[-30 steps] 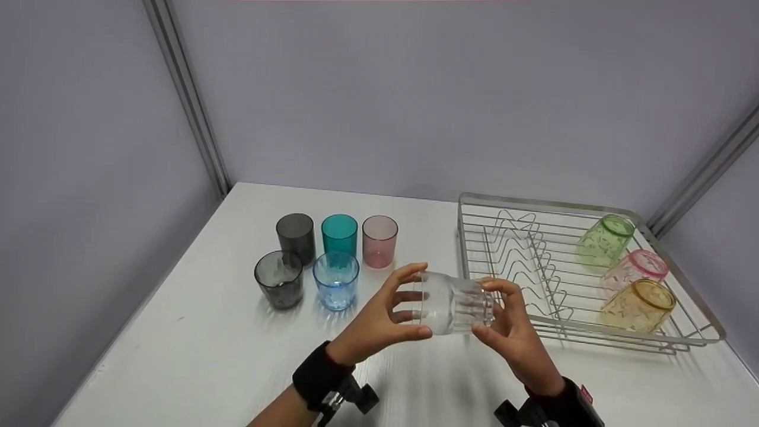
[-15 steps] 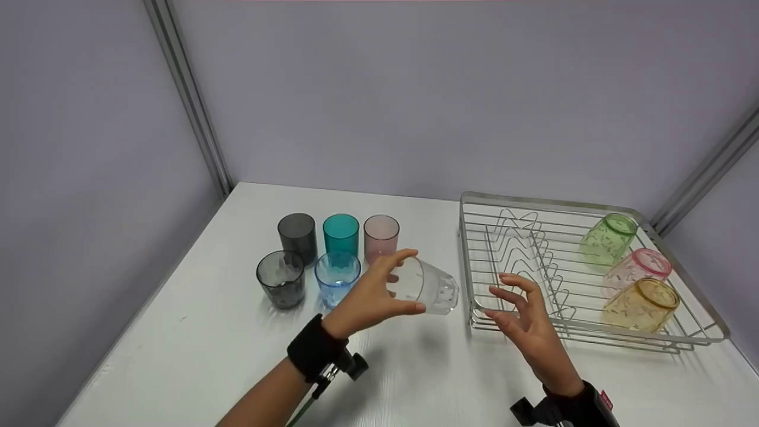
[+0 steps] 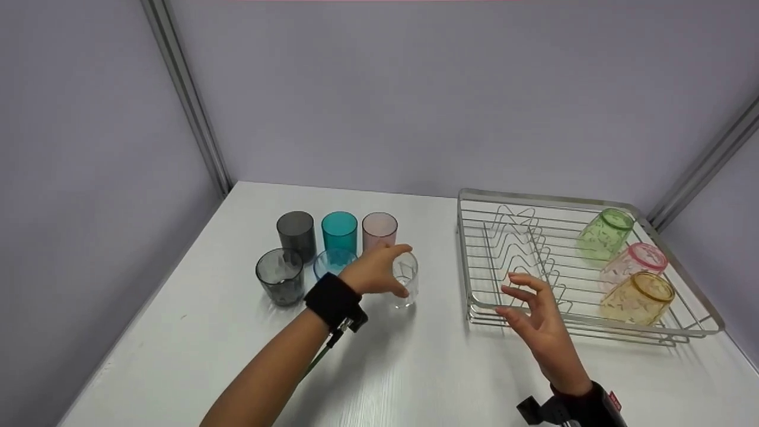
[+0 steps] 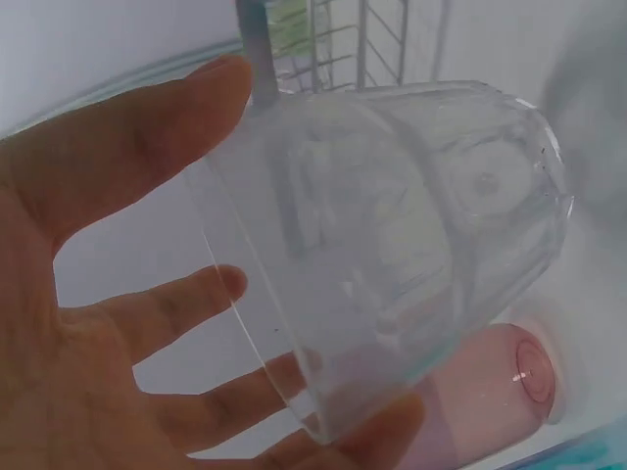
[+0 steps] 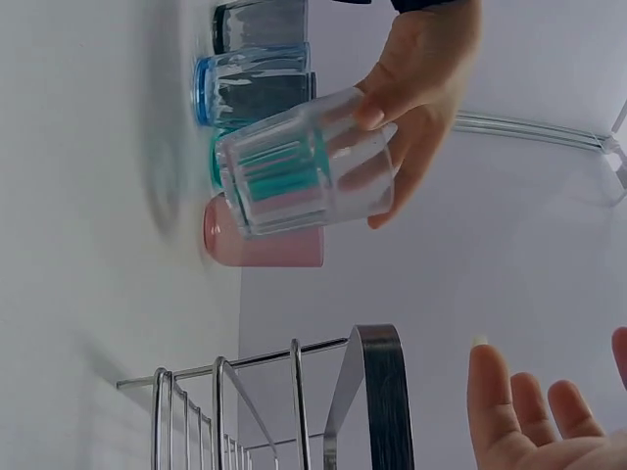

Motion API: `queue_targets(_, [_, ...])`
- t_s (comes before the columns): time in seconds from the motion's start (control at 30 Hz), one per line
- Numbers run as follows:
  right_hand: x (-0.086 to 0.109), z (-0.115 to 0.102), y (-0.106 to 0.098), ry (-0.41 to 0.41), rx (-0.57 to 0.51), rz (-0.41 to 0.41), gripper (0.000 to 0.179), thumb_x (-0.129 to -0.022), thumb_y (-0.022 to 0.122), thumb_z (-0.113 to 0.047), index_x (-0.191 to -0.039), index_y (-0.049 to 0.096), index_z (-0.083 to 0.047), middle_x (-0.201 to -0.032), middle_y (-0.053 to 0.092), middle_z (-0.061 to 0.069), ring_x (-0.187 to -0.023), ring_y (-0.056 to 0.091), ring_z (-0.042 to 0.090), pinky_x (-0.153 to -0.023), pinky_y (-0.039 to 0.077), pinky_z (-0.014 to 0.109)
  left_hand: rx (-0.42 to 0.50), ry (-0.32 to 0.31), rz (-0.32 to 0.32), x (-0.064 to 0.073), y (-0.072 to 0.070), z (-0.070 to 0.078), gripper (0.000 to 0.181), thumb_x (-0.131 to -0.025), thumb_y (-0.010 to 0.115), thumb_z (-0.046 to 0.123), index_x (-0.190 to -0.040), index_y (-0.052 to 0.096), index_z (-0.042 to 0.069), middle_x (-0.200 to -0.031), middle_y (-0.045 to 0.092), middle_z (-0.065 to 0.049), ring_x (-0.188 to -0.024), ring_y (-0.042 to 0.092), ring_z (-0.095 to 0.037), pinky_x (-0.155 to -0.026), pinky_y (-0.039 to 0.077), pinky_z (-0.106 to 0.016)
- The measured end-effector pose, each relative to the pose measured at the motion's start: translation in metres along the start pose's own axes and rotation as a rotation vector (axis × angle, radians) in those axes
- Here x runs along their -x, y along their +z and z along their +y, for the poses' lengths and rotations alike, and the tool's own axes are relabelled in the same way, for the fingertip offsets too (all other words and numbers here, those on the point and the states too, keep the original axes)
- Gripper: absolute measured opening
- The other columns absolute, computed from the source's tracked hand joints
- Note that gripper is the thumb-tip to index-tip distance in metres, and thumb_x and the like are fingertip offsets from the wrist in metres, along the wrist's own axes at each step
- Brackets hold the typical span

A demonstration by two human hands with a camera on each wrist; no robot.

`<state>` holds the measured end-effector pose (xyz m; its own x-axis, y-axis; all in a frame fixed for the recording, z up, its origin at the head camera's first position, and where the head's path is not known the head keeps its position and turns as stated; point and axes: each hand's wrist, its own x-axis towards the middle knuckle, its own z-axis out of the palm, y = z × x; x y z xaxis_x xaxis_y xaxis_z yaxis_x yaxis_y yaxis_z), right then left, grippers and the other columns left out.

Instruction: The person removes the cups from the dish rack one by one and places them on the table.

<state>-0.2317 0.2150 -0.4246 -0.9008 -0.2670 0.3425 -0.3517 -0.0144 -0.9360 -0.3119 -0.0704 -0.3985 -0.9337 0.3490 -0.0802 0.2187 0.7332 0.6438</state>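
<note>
Your right hand (image 3: 542, 332): just off the near left corner of the wire rack (image 3: 533, 197), fingers spread and loosely bent.

Your left hand (image 3: 376, 273): left of the rack, thumb and fingers apart from one another and pinching the clear glass by its rim end.

Clear glass (image 3: 407, 279): one, faceted toward the base; left of the rack, tilted, its mouth toward your palm. Whether its base touches the bench (image 3: 178, 356) you cannot tell from these views.

Amber tumbler (image 3: 639, 299): one, inside the rack, near right part, leaning.

Short grey glass (image 3: 280, 279): one, upright, well left of the rack.

Blue glass (image 3: 326, 264): one, between the short grey glass and the rack, partly hidden by your left hand.

Pink patterned tumbler (image 3: 631, 267): one, in the rack, just beyond the amber one, leaning.

Green tumbler (image 3: 605, 234): one, in the rack's far right part, leaning.

Far row, left of the rack, all upright: dark grey cup (image 3: 296, 237), teal cup (image 3: 340, 232), pink cup (image 3: 378, 231), the last nearest the rack.

Grey panel (image 3: 415, 107): behind the rack.
</note>
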Motion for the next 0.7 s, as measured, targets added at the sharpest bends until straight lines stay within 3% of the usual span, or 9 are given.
queue_targets(0.1, [0.002, -0.001, -0.002, 0.001, 0.003, 0.002, 0.049, -0.093, 0.048, 0.008, -0.137, 0.027, 0.001, -0.143, 0.022, 0.012, -0.125, 0.039, 0.02, -0.092, 0.049, 0.03, -0.042, -0.018, -0.027, -0.005, 0.004, -0.001, 0.08, -0.07, 0.083, 0.014, -0.141, 0.045, 0.016, -0.142, 0.043, -0.016, -0.13, 0.041, -0.029, -0.098, 0.043, -0.047])
queue_targets(0.3, [0.007, 0.002, -0.004, 0.012, 0.0, 0.02, 0.048, -0.093, 0.048, 0.009, -0.136, 0.029, 0.001, -0.143, 0.023, 0.016, -0.126, 0.039, 0.022, -0.091, 0.049, 0.03, -0.09, -0.045, -0.048, -0.012, 0.011, -0.004, 0.079, -0.07, 0.083, 0.014, -0.14, 0.046, 0.016, -0.134, 0.047, -0.015, -0.114, 0.049, -0.026, -0.095, 0.046, -0.045])
queue_targets(0.47, [0.009, 0.004, -0.005, 0.011, 0.003, 0.02, 0.048, -0.092, 0.049, 0.01, -0.136, 0.03, 0.002, -0.142, 0.025, 0.012, -0.126, 0.038, 0.025, -0.091, 0.049, 0.03, -0.096, -0.079, -0.069, -0.012, 0.011, -0.005, 0.078, -0.071, 0.082, 0.013, -0.14, 0.046, 0.015, -0.138, 0.048, -0.013, -0.121, 0.046, -0.026, -0.099, 0.043, -0.046])
queue_targets(0.7, [0.009, 0.005, -0.006, 0.002, -0.007, 0.026, 0.048, -0.092, 0.048, 0.011, -0.135, 0.031, 0.002, -0.141, 0.025, 0.019, -0.123, 0.041, 0.019, -0.09, 0.05, 0.03, -0.1, -0.093, -0.067, -0.014, 0.008, -0.006, 0.076, -0.071, 0.082, 0.013, -0.138, 0.048, 0.015, -0.14, 0.048, -0.011, -0.133, 0.036, -0.028, -0.104, 0.037, -0.05])
